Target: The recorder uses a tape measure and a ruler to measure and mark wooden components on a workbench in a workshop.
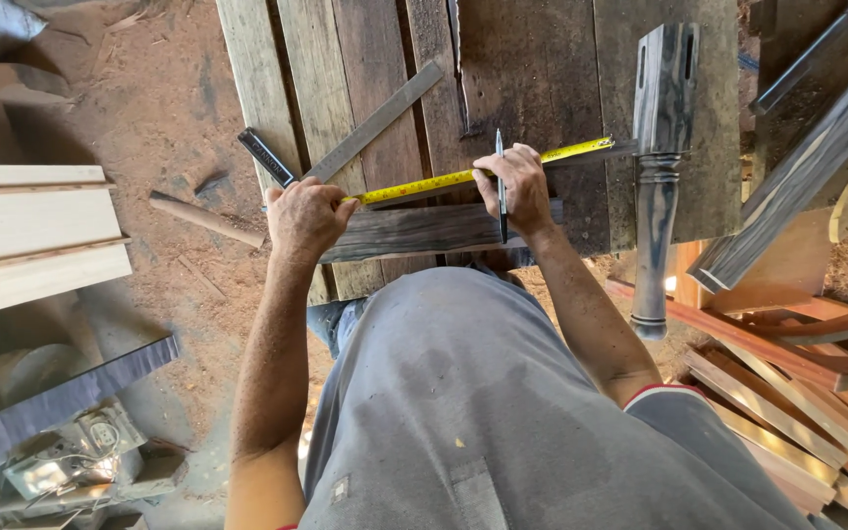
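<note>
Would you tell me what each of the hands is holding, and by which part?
The left hand pins the yellow tape measure near its case end against the dark plank; the right hand grips a pencil at mid-shaft.

Sawdust-strewn dirt floor (164, 118), weathered plank workbench (365, 59), stacked reddish timber (787, 412), daylight.

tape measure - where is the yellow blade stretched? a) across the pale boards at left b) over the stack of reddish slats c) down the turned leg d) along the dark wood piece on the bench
d: the yellow tape measure runs along the top edge of the dark wood piece on the plank bench, pinned by the left hand at one end while the right hand holds a pencil against it.
</note>
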